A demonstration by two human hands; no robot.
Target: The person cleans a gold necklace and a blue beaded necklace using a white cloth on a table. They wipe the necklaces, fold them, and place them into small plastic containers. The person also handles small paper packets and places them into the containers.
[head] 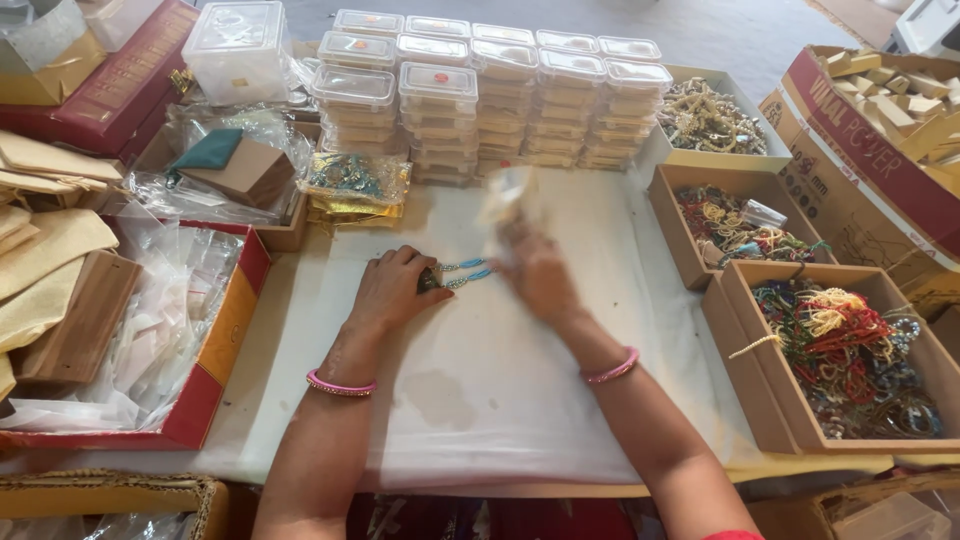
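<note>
My left hand (pixel 392 288) rests on the white cloth (pixel 470 380), fingers curled over one end of a small beaded piece with blue beads (pixel 461 272). My right hand (pixel 537 272) is blurred with motion just right of the beads and lifts a small clear plastic pouch (pixel 508 197) above the cloth. Both wrists wear pink bangles.
Stacks of clear plastic boxes (pixel 490 95) stand at the back. Cardboard boxes of colourful beaded threads (pixel 845 350) sit on the right, another (pixel 735 225) behind it. A red tray of clear pouches (pixel 165 320) lies left, beside tan cloth bags (pixel 45 260).
</note>
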